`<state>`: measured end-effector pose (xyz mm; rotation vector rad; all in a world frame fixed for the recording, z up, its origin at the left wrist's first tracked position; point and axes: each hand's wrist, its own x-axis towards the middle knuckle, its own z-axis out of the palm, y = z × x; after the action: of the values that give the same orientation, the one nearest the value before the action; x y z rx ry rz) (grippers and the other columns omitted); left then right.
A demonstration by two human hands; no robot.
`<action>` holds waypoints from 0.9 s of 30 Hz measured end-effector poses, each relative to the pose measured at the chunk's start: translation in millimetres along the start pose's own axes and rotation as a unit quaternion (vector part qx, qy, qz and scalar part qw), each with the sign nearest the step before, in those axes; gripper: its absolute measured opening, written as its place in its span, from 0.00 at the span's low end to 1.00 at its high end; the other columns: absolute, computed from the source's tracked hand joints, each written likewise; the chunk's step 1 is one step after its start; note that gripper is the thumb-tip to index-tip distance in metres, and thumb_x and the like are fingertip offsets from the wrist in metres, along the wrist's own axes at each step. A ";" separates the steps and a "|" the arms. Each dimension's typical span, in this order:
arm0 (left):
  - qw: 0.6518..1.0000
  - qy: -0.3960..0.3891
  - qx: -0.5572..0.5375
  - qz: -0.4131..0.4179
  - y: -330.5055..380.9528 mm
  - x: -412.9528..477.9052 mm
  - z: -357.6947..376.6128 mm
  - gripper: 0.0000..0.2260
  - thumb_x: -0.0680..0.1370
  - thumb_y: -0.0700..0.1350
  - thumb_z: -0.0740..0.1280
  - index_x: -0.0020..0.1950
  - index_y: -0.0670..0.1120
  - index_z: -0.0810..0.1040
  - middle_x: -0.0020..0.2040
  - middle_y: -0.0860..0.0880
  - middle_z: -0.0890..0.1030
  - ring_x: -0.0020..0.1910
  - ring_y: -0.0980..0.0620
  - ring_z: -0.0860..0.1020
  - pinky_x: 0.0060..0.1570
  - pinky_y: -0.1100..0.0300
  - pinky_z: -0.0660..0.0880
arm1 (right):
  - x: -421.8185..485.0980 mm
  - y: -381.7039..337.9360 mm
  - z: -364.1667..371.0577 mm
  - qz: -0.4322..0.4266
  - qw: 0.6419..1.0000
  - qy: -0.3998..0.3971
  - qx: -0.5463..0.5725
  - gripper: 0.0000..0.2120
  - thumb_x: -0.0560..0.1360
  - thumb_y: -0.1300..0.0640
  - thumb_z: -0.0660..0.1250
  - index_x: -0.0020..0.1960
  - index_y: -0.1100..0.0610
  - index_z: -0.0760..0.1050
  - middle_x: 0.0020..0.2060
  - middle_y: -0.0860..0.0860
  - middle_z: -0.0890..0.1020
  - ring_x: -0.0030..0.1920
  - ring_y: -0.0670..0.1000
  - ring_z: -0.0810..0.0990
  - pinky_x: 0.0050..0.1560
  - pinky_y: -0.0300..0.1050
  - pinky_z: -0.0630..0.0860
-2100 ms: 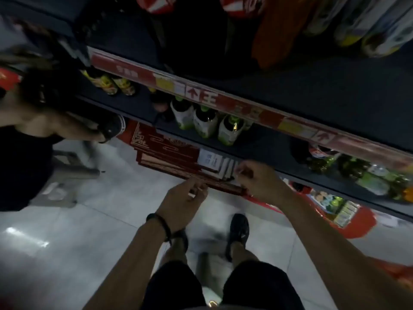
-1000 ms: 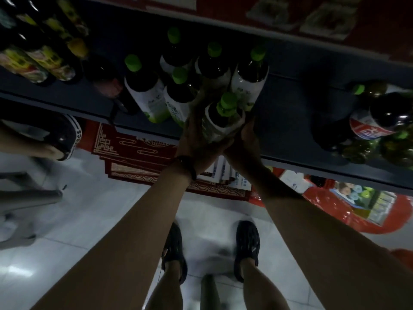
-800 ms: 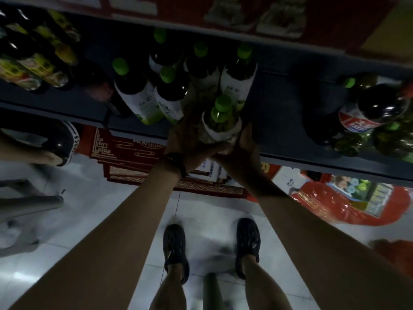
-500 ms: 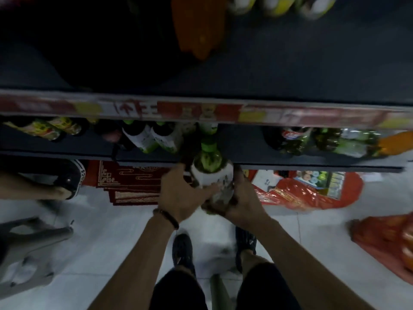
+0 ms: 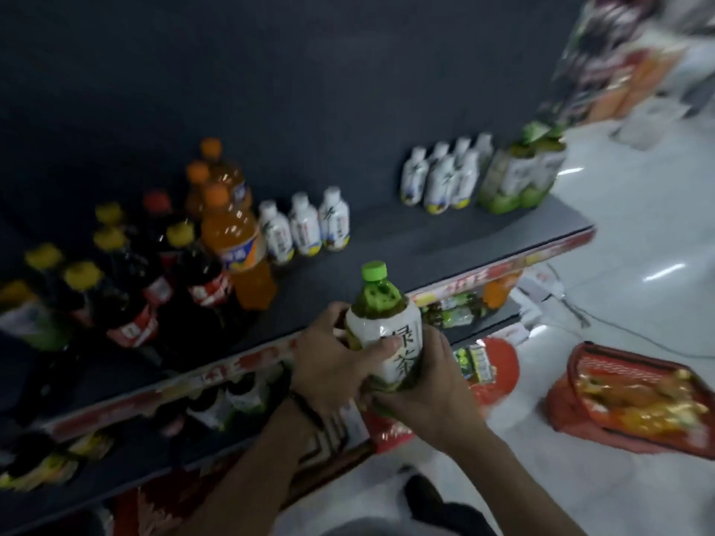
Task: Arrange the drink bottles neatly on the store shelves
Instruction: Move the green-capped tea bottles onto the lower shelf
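Observation:
A green-tea bottle [image 5: 381, 319] with a green cap and a white label is upright in both my hands, just in front of the upper shelf [image 5: 406, 249]. My left hand [image 5: 329, 361] grips its left side, thumb across the label. My right hand [image 5: 425, 388] grips its lower right side and base. A second bottle seems tucked behind the left hand, mostly hidden. On the shelf stand dark cola bottles [image 5: 205, 288], orange soda bottles [image 5: 232, 241] and small white bottles [image 5: 305, 226].
More white bottles [image 5: 445, 179] and a green-labelled pack [image 5: 518, 176] stand at the shelf's right end. The lower shelf holds more bottles [image 5: 232, 400]. Red packages [image 5: 626, 404] lie on the floor at the right. The shelf's middle front is bare.
Both hands took the green-tea bottle off the lower shelf and raised it to the upper shelf's front edge. My view swung up and to the right.

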<state>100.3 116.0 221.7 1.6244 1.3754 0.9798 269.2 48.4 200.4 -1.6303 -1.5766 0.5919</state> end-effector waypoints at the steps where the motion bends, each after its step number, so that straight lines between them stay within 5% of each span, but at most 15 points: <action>1: 1.000 -0.008 0.005 0.016 18.6 12.0 4.0 0.19 0.65 0.57 0.85 0.49 0.55 0.81 0.43 0.60 0.86 0.43 0.65 0.83 0.40 0.67 0.78 | 6.7 -4.0 -10.8 -0.008 0.999 0.033 -0.011 0.47 0.60 0.36 0.83 0.71 0.48 0.66 0.56 0.40 0.71 0.55 0.43 0.74 0.50 0.38 0.75; 4: 0.998 -0.026 0.008 0.054 64.8 46.6 28.0 0.21 0.63 0.59 0.84 0.48 0.54 0.80 0.44 0.59 0.86 0.43 0.62 0.84 0.43 0.54 0.83 | 31.4 -1.5 -43.5 -0.015 0.993 0.114 -0.028 0.47 0.62 0.35 0.81 0.73 0.51 0.66 0.57 0.42 0.69 0.56 0.46 0.72 0.53 0.37 0.71; 7: 0.996 -0.005 0.016 0.086 101.0 71.7 67.9 0.23 0.60 0.61 0.84 0.47 0.55 0.78 0.42 0.59 0.85 0.41 0.64 0.83 0.39 0.61 0.81 | 62.1 21.6 -76.2 -0.021 0.986 0.157 -0.058 0.44 0.64 0.37 0.79 0.72 0.52 0.67 0.56 0.44 0.70 0.57 0.49 0.72 0.55 0.46 0.74; 10: 0.997 0.008 0.003 0.079 124.7 97.8 115.7 0.24 0.59 0.60 0.84 0.46 0.54 0.77 0.41 0.59 0.85 0.39 0.65 0.82 0.36 0.66 0.78 | 98.3 53.8 -114.3 0.005 0.985 0.156 -0.069 0.44 0.62 0.36 0.79 0.72 0.50 0.68 0.57 0.43 0.70 0.57 0.46 0.71 0.54 0.42 0.71; 16: 0.998 -0.041 -0.012 0.035 149.8 168.4 215.6 0.28 0.58 0.59 0.86 0.51 0.55 0.77 0.45 0.58 0.86 0.43 0.63 0.84 0.40 0.61 0.83 | 176.8 133.3 -183.9 0.065 0.988 0.113 -0.085 0.37 0.57 0.37 0.82 0.58 0.46 0.68 0.50 0.42 0.71 0.48 0.46 0.73 0.43 0.45 0.75; 19: 0.997 -0.074 -0.012 0.022 157.3 206.7 260.4 0.32 0.57 0.61 0.85 0.54 0.55 0.76 0.49 0.57 0.85 0.48 0.61 0.84 0.42 0.65 0.81 | 216.6 177.2 -209.7 0.085 0.988 0.112 -0.063 0.38 0.57 0.35 0.82 0.60 0.46 0.68 0.51 0.42 0.72 0.48 0.44 0.73 0.45 0.44 0.77; 23: 0.993 -0.112 -0.026 -0.023 155.3 249.0 311.1 0.24 0.69 0.46 0.82 0.59 0.52 0.75 0.51 0.58 0.82 0.51 0.62 0.81 0.42 0.75 0.75 | 269.8 226.6 -239.7 0.104 0.990 0.090 -0.038 0.39 0.57 0.37 0.81 0.61 0.49 0.70 0.54 0.45 0.74 0.51 0.48 0.74 0.46 0.44 0.73; 27: 0.985 -0.161 0.024 -0.058 130.9 278.6 344.0 0.29 0.71 0.37 0.74 0.66 0.60 0.72 0.60 0.55 0.82 0.64 0.49 0.80 0.62 0.50 0.81 | 306.3 266.8 -250.5 0.129 0.990 0.055 0.008 0.43 0.59 0.47 0.85 0.69 0.50 0.71 0.60 0.47 0.79 0.58 0.51 0.80 0.55 0.48 0.80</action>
<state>498.4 349.7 223.4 1.6360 1.2622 0.5900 666.1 313.4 194.6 -1.8362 -1.2882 0.6348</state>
